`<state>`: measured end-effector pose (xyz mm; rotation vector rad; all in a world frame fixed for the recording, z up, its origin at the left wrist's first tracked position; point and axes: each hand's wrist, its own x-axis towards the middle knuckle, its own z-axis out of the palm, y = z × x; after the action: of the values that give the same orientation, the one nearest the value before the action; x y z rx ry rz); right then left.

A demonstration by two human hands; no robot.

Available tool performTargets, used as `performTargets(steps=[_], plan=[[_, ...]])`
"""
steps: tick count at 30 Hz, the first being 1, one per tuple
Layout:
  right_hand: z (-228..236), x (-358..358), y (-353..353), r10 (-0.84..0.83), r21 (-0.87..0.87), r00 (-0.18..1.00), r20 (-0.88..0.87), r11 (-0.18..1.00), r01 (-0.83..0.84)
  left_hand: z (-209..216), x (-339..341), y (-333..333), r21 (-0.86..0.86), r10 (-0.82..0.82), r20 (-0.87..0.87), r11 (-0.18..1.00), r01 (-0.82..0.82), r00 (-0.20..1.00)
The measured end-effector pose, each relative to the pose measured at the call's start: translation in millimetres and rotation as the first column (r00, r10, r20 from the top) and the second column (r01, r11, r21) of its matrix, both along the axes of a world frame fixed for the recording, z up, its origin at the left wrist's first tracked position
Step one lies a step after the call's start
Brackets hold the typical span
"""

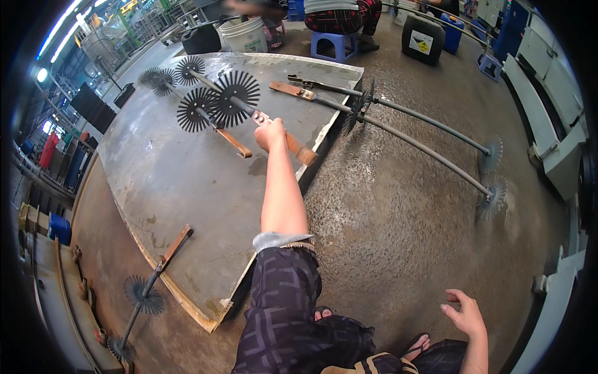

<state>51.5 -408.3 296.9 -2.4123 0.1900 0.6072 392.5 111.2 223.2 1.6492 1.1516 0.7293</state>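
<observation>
Head view: your left hand (269, 134) is wrapped in a fist around the joint of a rod (244, 108), where its copper strip (301, 151) begins. Rod is at the far part of the counter (187, 181); whether it rests on the top or is held above it, cannot tell. Strip runs back past your wrist toward the counter's right edge. Ahead of your fist: two dark slotted discs, a near disc (235, 87) and a far disc (189, 70).

Handling, judged: weight probably sits forward of your grip, so expect a dip; keep your wrist firm and in line. Near disc overlaps, in view, a second rod's disc (192, 118); contact unclear. Part them gently, as slotted rims could snag. Mind the free strip end on any turn.

Your right hand (466, 316), low over the floor (374, 262), has its fingers loosely curved, thumb apart, nothing held; it could steady the strip.

Farther out: a pair of rods (436, 154) juts past the right edge, another rod (151, 283) past the left.

Markings: black jug (423, 37) bears a pale label with a yellow diamond; white bucket (245, 34) carries a small printed patch. Lettering too small to make out.
</observation>
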Motion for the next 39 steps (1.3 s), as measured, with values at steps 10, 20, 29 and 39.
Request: performTargets(steps=[10, 20, 29, 39], plan=[[-0.4, -5.4, -7.6, -0.061, -0.013, 0.993, -0.097, 0.998, 0.060, -91.1, 66.5, -27.4, 0.003, -0.115, 0.014, 0.993, 0.115, 0.993], [-12.1, 12.7, -3.0, -0.053, 0.006, 0.976, -0.213, 0.998, 0.056, -88.8, 67.6, -7.9, -0.270, -0.510, 0.298, 0.765, 0.584, 0.807], [-36.6, 24.8, -3.1, -0.020, 0.072, 0.981, -0.191, 0.997, 0.035, -88.8, -167.0, 20.6, -0.321, -0.573, 0.313, 0.687, 0.652, 0.758], [-70.3, 29.8, -15.5, 0.128, 0.064, 0.971, -0.203, 0.991, -0.117, -110.0, -429.8, 113.0, -0.214, -0.006, -0.079, 0.977, -0.011, 0.997]])
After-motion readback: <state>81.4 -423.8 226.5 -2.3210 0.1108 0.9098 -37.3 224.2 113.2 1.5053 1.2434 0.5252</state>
